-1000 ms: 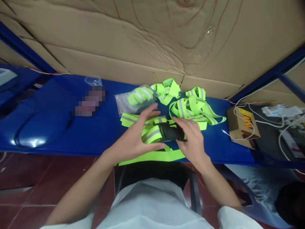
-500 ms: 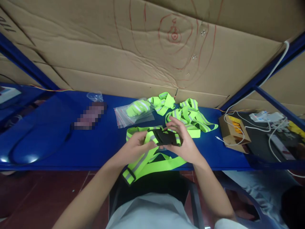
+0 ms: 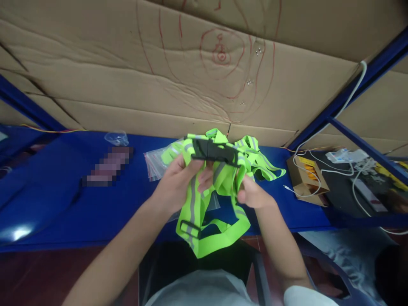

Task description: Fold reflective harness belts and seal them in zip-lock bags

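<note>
Blue table (image 3: 287, 212); strap (image 3: 223, 178) between hands (image 3: 172, 185)

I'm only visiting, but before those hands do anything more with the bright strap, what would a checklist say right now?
1. Left hand gripping the strap: ok, near the buckle's left end.
2. Right hand on the strap: ok, though its fingers are mostly hidden.
3. Buckle halves together: ok; fully locked, cannot tell.
4. Strap neatly folded: not ok, a loose loop hangs below the hands.
5. Strap free of twists: cannot tell, parts overlap.
6. White cable clear of the strap: ok, it lies apart, off to the right.
</note>
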A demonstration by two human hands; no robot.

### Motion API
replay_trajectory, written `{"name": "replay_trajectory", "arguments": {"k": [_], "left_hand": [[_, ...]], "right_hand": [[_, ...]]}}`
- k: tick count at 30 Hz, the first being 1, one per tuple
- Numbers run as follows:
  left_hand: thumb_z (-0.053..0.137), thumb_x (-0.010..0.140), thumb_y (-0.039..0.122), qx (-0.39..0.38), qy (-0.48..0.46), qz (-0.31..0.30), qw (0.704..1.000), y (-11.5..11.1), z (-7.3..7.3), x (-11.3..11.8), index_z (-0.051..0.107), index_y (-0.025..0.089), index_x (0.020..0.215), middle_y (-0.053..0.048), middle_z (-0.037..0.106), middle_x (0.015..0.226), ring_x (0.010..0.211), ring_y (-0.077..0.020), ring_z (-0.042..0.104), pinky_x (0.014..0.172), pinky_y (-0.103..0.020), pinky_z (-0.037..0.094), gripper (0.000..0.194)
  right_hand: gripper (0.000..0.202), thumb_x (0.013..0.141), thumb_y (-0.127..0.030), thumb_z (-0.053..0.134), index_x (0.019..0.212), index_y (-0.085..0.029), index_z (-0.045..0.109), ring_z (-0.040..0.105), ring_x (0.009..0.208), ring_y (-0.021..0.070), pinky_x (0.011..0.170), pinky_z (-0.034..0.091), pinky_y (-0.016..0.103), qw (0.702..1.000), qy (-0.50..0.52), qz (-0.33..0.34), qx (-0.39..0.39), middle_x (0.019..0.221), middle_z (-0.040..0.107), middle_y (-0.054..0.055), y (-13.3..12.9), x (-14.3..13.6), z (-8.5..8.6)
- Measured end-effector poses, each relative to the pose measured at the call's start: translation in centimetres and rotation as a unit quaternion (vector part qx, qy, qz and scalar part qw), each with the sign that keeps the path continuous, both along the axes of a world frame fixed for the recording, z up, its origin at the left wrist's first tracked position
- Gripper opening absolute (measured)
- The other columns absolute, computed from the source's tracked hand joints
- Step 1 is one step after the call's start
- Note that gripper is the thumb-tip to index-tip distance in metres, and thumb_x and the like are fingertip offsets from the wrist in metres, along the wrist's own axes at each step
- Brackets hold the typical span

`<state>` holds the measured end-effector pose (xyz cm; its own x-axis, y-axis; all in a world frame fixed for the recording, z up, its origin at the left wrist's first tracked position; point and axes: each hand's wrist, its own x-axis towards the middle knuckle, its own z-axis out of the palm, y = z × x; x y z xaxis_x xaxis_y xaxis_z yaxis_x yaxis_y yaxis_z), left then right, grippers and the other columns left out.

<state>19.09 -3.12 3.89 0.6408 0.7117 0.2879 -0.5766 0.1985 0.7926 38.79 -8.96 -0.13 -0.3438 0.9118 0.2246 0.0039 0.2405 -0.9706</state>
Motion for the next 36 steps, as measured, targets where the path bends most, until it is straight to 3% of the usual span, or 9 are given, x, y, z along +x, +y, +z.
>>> {"name": "replay_trajectory", "arguments": {"k": [3, 6, 9, 12, 16, 22, 28, 32, 36], "left_hand": [[0.075, 0.092, 0.045, 0.056, 0.002, 0.009, 0.998, 1.7, 3.9, 1.1, 0.061, 0.015, 0.074, 0.002, 0.052, 0.061, 0.050, -0.0102, 0.052, 0.056, -0.027, 0.056, 0.037], [0.075, 0.093, 0.038, 0.082, -0.031, 0.023, 0.996, 3.0, 7.3, 1.8, 0.065, 0.015, 0.079, 0.003, 0.054, 0.061, 0.051, -0.0094, 0.054, 0.054, -0.022, 0.054, 0.029], [0.080, 0.089, 0.028, 0.091, -0.050, 0.065, 0.992, 3.9, 8.6, 2.1, 0.067, 0.015, 0.082, 0.004, 0.058, 0.067, 0.050, -0.0051, 0.051, 0.051, -0.016, 0.047, 0.020], [0.080, 0.089, 0.034, 0.119, -0.012, 0.096, 0.988, 4.7, 7.9, 2.2, 0.070, 0.017, 0.088, 0.000, 0.068, 0.078, 0.057, -0.0087, 0.061, 0.055, -0.019, 0.051, 0.020], [0.076, 0.092, 0.044, 0.101, 0.025, 0.099, 0.990, 6.0, 6.0, 2.1, 0.072, 0.019, 0.111, -0.007, 0.076, 0.099, 0.087, -0.0208, 0.075, 0.075, -0.030, 0.061, 0.032], [0.078, 0.090, 0.044, 0.095, 0.063, 0.100, 0.988, 7.7, 4.2, 2.1, 0.069, 0.027, 0.125, -0.004, 0.073, 0.120, 0.112, -0.0261, 0.072, 0.100, -0.039, 0.058, 0.040], [0.076, 0.092, 0.040, 0.181, 0.105, 0.240, 0.948, 7.8, 3.8, 2.3, 0.075, 0.019, 0.105, -0.003, 0.076, 0.095, 0.094, -0.0217, 0.074, 0.079, -0.026, 0.059, 0.025], [0.070, 0.096, 0.041, 0.193, 0.094, 0.223, 0.951, 8.4, 3.6, 2.8, 0.074, 0.017, 0.092, -0.003, 0.073, 0.079, 0.078, -0.0185, 0.073, 0.067, -0.025, 0.058, 0.025], [0.077, 0.091, 0.041, 0.156, 0.093, 0.152, 0.972, 9.2, 3.1, 3.1, 0.075, 0.017, 0.096, -0.003, 0.076, 0.088, 0.082, -0.0192, 0.075, 0.070, -0.027, 0.060, 0.024]], "right_hand": [[0.074, 0.078, -0.086, 0.063, 0.120, -0.025, 0.069, 0.072, 0.104, 0.0289, 0.088, 0.063, 0.044, 0.998, 0.056, -0.016, 0.000, 0.113, 0.074, 0.010, 1.9, 0.8, 2.7], [0.069, 0.085, -0.083, 0.058, 0.117, -0.023, 0.070, 0.073, 0.102, 0.0260, 0.091, 0.062, 0.042, 0.994, 0.101, -0.030, -0.003, 0.117, 0.074, 0.010, 3.9, 1.2, 6.7], [0.068, 0.088, -0.082, 0.055, 0.118, -0.023, 0.070, 0.072, 0.109, 0.0270, 0.097, 0.060, 0.043, 0.993, 0.116, -0.029, -0.025, 0.115, 0.075, 0.009, 5.7, 1.3, 9.6], [0.061, 0.085, -0.071, 0.070, 0.122, -0.023, 0.070, 0.067, 0.123, 0.0290, 0.105, 0.056, 0.046, 0.994, 0.107, -0.036, -0.002, 0.121, 0.074, 0.007, 7.0, 1.4, 10.2], [0.051, 0.084, -0.058, 0.079, 0.123, -0.027, 0.070, 0.059, 0.136, 0.0276, 0.118, 0.046, 0.047, 0.996, 0.052, -0.060, 0.038, 0.133, 0.070, 0.004, 8.3, 1.7, 9.1], [0.046, 0.084, -0.057, 0.079, 0.120, -0.030, 0.072, 0.067, 0.125, 0.0266, 0.113, 0.051, 0.047, 0.992, 0.018, -0.099, 0.073, 0.127, 0.074, 0.002, 9.7, 2.3, 7.7], [0.035, 0.089, -0.054, 0.076, 0.114, -0.030, 0.074, 0.067, 0.123, 0.0284, 0.108, 0.054, 0.048, 0.959, 0.014, -0.225, 0.171, 0.121, 0.075, 0.001, 11.0, 2.0, 7.1], [0.039, 0.091, -0.061, 0.070, 0.117, -0.032, 0.071, 0.065, 0.127, 0.0307, 0.098, 0.060, 0.048, 0.959, 0.012, -0.252, 0.130, 0.118, 0.074, -0.001, 11.0, 1.5, 6.9], [0.039, 0.090, -0.060, 0.072, 0.115, -0.031, 0.070, 0.064, 0.128, 0.0306, 0.096, 0.062, 0.045, 0.950, 0.011, -0.284, 0.133, 0.122, 0.073, 0.001, 10.4, 1.3, 7.5]]}}
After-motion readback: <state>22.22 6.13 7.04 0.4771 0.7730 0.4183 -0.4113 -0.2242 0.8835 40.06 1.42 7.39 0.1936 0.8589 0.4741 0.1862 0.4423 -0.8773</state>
